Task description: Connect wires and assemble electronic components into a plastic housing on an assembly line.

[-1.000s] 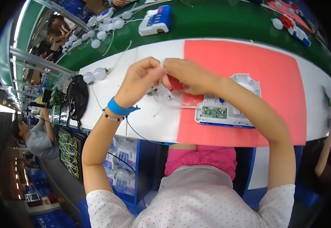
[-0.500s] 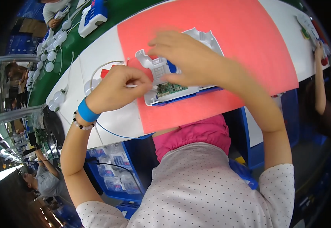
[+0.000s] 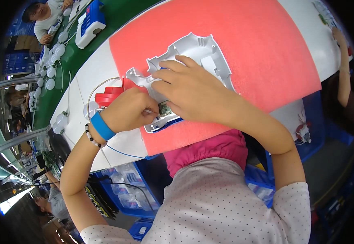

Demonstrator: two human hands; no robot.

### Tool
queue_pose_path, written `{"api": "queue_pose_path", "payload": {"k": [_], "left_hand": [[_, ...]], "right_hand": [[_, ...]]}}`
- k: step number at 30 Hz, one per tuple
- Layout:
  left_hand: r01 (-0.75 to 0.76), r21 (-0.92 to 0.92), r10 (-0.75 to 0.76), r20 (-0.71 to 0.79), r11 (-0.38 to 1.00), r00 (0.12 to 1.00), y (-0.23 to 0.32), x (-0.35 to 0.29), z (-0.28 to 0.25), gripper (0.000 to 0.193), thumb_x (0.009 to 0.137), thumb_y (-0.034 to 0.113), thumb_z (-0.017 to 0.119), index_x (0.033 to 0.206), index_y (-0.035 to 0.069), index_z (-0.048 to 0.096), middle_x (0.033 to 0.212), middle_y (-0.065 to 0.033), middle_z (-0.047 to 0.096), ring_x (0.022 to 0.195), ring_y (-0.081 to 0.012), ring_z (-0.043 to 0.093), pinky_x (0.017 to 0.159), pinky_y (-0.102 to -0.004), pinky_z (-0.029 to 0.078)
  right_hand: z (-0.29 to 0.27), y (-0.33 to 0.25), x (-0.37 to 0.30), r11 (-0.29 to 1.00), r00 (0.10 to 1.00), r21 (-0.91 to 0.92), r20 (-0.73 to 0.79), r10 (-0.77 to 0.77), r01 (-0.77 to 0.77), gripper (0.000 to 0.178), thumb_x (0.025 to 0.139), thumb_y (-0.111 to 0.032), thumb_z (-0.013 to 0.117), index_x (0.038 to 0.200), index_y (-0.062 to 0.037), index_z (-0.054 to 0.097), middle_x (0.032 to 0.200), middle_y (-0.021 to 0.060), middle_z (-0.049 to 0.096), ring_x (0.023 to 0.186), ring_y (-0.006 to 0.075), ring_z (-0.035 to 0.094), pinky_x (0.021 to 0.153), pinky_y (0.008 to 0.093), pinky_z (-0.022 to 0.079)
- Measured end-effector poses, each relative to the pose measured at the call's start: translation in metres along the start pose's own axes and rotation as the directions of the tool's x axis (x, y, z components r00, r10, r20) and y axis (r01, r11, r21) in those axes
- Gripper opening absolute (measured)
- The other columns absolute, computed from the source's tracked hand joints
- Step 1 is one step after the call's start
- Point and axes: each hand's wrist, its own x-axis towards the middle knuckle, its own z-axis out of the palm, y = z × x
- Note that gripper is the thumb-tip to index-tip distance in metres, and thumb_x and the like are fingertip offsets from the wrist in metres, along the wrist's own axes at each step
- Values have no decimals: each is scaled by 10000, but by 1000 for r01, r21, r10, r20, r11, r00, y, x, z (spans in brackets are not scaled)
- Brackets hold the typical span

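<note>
Both hands: were placed on one assembly, a white moulded plastic housing shell [image 3: 193, 57] lying on the red foam mat [image 3: 266, 53].
Left hand [image 3: 130, 110]: was closed in a pinch on a thin pale wire end, beside the small green circuit board [image 3: 164, 108].
Right hand [image 3: 189, 91]: was laid flat, fingers half spread, pressing the shell down; nothing was seen gripped.
Progress: the board was judged seated in the shell; wiring appeared unfinished and no cover was fitted.
Long axis: ran from lower left to upper right, open side up.
Location: at the mat's near left edge, beside a red plastic part [image 3: 110, 94].
</note>
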Motion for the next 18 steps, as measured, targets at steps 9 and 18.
{"api": "queue_pose_path", "payload": {"k": [9, 18], "left_hand": [[-46, 57, 45, 7, 997, 999, -1, 2, 3, 16, 579, 0, 579, 589, 9, 571, 559, -135, 538, 528, -288, 535, 495, -338, 422], [51, -136, -54, -17, 989, 998, 4, 4, 2, 63, 653, 54, 628, 690, 3, 623, 611, -125, 579, 530, -266, 540, 511, -331, 430]], "right_hand": [[0, -3, 0, 1000, 1000, 4, -2, 11, -11, 238, 671, -76, 568, 901, -18, 589, 991, 111, 579, 1061, 248, 479, 954, 412, 326], [2, 0, 0, 1000, 998, -26, -55, -10, 9, 227, 661, -75, 574, 880, -17, 587, 958, 116, 578, 1040, 248, 485, 933, 388, 338]]}}
